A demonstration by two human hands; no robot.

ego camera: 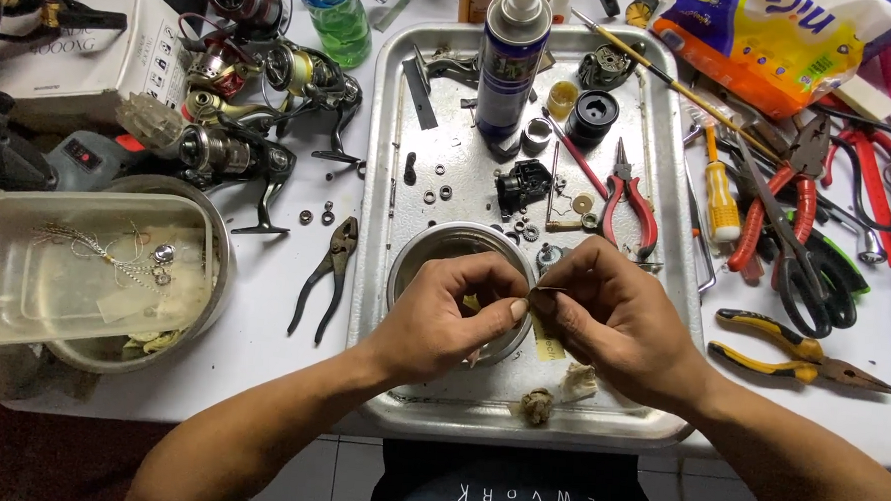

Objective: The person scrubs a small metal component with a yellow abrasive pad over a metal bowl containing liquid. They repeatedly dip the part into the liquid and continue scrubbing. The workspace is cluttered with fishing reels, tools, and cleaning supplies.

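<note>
My left hand [453, 316] and my right hand [613, 313] meet over a round metal bowl [436, 248] that stands on a metal tray [381, 178]. Between their fingertips both hands pinch a small thin part [542, 291]; it is too small to identify. A yellowish bit shows under my left fingers. Loose washers, a black reel part [521, 187], red-handled pliers [630, 198] and a tall spray can [509, 58] lie or stand on the tray beyond the bowl. Two crumpled wads [537, 405] rest at the tray's near edge.
Several fishing reels [236, 111] crowd the table's left back, black pliers [329, 276] beside the tray. A clear plastic box [74, 264] sits on a metal bowl at left. Right of the tray: screwdriver [720, 197], red pliers [768, 204], yellow-handled pliers [797, 351], tissue pack [765, 39].
</note>
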